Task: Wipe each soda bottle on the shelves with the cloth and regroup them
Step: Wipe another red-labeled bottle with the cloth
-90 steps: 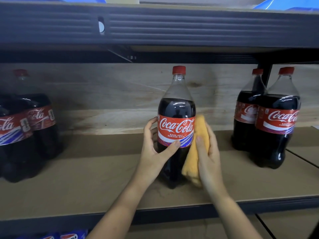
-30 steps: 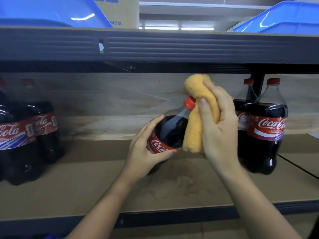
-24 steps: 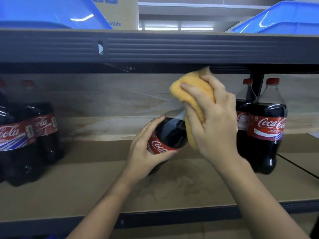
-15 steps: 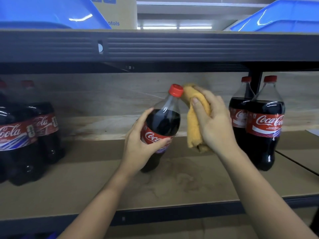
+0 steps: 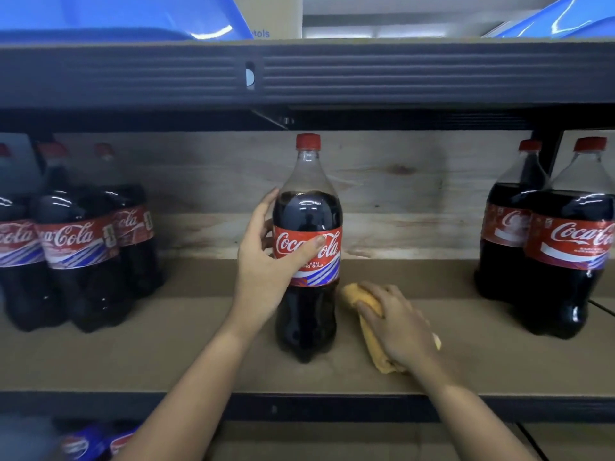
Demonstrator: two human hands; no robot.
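1. Far left of the shelf board [image 5: 166,344]: a bunch of cola bottles [image 5: 83,251] packed tight together, red caps, red labels. Bit blurry, so can't count them for sure, 3 at least.
2. Bottom left corner, on the level below: a couple of blue-label bottles [image 5: 90,444], mostly cut off and blurred.
3. Up top left there's a blue tub [image 5: 116,15] on the upper shelf, w/ a cardboard box [image 5: 269,15] just beside it. The dark metal shelf beam [image 5: 399,74] runs across the whole view.
4. Left hand [image 5: 266,271] is wrapped round the middle bottle [image 5: 307,247] at label height: thumb across the front of the red label, fingers curled round the left side and back. Solid grip.
5. That bottle stands upright on the board, roughly center, well apart from both groups. Red cap on, dark soda up to the shoulder.
6. Right hand [image 5: 399,324] is just right of the bottle's base, palm down on the yellow cloth [image 5: 372,331], fingers curled over the bunched-up cloth and pressing it onto the board. Cloth sits near the bottle; can't tell if it actually touches.
7. Far right: two more cola bottles [image 5: 565,254], upright, one in front of the other, touching or v close.
8. Top right: another blue tub [image 5: 559,21] on the upper shelf.
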